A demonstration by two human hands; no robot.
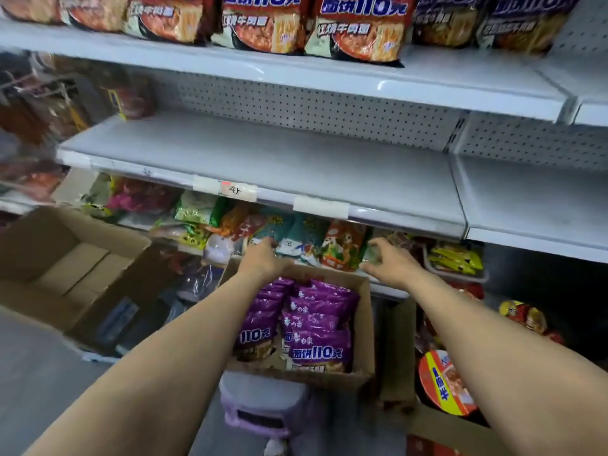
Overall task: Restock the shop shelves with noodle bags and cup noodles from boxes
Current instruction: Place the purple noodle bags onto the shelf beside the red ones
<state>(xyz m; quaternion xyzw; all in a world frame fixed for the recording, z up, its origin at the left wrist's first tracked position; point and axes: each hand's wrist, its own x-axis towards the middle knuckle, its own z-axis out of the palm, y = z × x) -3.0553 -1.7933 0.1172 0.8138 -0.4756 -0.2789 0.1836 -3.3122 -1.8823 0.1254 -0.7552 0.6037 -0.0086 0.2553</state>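
A cardboard box [366, 327] on a purple stool [263, 406] holds several purple noodle bags [316, 324]. My left hand [263, 258] hovers over the box's far left edge with its fingers loosely curled, and I see nothing in it. My right hand [386, 261] is past the box's far right corner, its fingers also loosely curled and empty. The white middle shelf [263, 159] is bare. On the top shelf stand red noodle bags [263, 24] and, to their right, purple noodle bags [526, 21]. A red-lidded cup noodle [444, 383] lies at lower right.
An open, empty cardboard box [49, 258] sits on the floor at left. Mixed snack bags [342, 245] fill the lower shelf just beyond my hands. A tray of yellow packets [457, 258] is to their right. More cups [523, 315] sit low on the right.
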